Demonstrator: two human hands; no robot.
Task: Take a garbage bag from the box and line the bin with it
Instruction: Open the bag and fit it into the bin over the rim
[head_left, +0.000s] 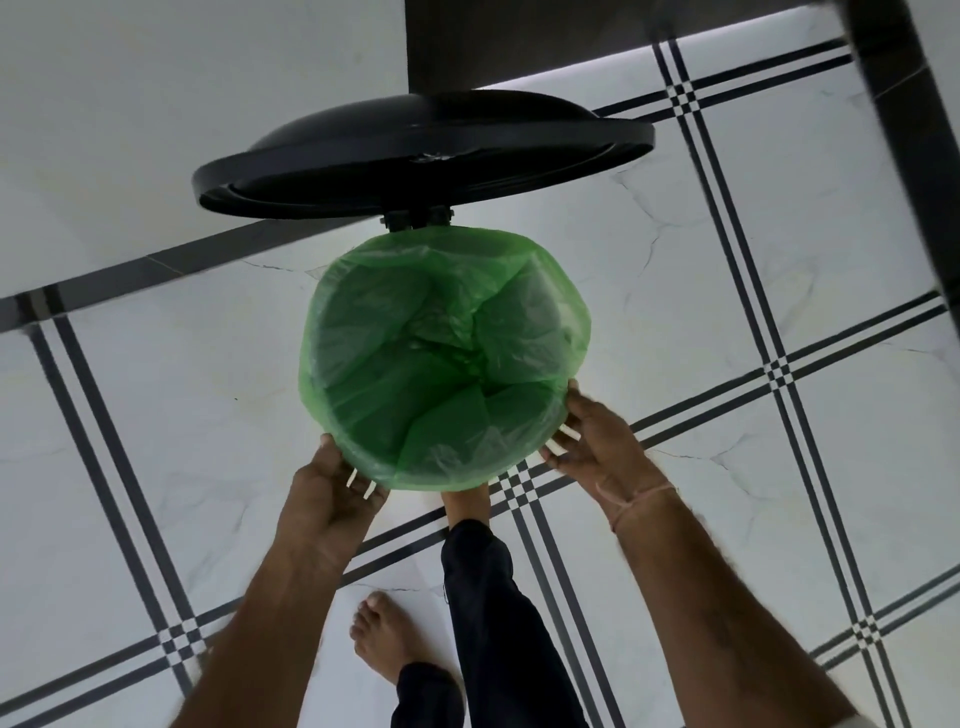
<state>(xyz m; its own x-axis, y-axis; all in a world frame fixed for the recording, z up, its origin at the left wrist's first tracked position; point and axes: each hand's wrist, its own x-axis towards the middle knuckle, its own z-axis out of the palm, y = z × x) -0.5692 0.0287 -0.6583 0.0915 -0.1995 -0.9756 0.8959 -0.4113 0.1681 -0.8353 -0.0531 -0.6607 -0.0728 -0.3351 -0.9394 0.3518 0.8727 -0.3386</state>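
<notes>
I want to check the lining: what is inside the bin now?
Only the green bag, crumpled at the bottom and folded over the rim. The bin's walls and floor are covered by it.

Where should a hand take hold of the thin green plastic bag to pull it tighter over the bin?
Probably at the folded-over edge of the thin green plastic bag, coming from outside and below the rim. There the film hangs loose and gathered, easy to pinch; inside it only drapes into the bin. The left hand and right hand are already there.

White marble-look floor tiles (156, 395) crossed by dark double stripes (727, 260); a dark cabinet (519, 41) stands at the top; two bare feet (387, 644), dark trouser legs (498, 623).
</notes>
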